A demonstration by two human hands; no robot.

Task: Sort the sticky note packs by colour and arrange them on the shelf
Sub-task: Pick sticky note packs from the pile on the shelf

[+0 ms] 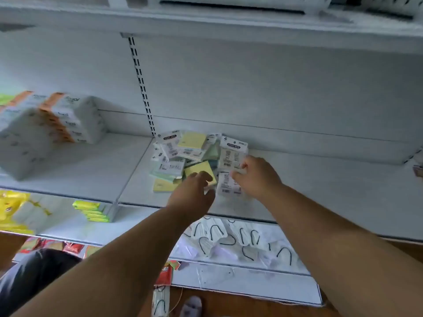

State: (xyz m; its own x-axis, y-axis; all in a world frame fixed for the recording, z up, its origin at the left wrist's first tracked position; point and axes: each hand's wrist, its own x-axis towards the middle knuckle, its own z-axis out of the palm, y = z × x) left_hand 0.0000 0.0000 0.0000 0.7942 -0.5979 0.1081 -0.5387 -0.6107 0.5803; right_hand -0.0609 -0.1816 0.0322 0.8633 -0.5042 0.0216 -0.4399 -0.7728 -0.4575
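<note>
A loose heap of sticky note packs (pixel 183 154) lies on the white shelf (pixel 320 191), with yellow, pale green and white-label packs mixed together. My left hand (pixel 194 193) reaches into the front of the heap, its fingers curled over a yellow pack (pixel 201 171). My right hand (pixel 256 175) is at the heap's right side and pinches a white-label pack (pixel 231 159) that stands tilted. Another white-backed pack (pixel 227 186) lies flat between my two hands.
Stacked tissue packs (pixel 57 124) fill the shelf's left part. A slotted upright (pixel 142 88) runs down the back panel. The lower shelf holds yellow-green packs (pixel 93 210) and packets with black loops (pixel 229 239). To the right of the heap is bare shelf.
</note>
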